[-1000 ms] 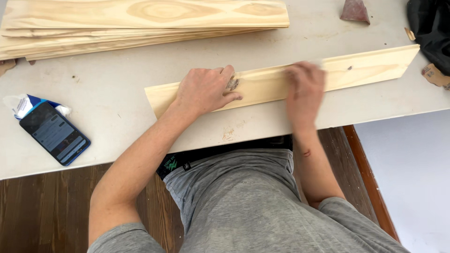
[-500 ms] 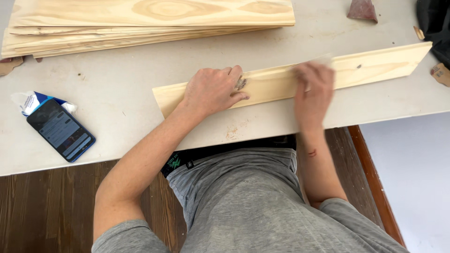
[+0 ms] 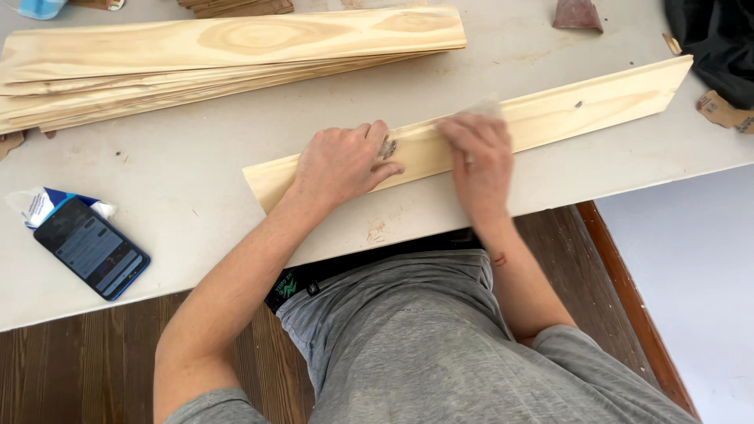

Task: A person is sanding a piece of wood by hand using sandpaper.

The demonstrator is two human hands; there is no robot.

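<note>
Head cam, looking down: a pale pine board (image 3: 581,106) lies slanted across the white table (image 3: 196,180), close to its near edge. Left hand (image 3: 342,163) is flat on the board, fingers together, pinning it down. Right hand (image 3: 479,157) is pressed on the board just beside it, blurry, probably over a scrap of sandpaper (image 3: 483,106). Stack of boards (image 3: 220,55) further back, phone (image 3: 93,247) off to the left.
</note>
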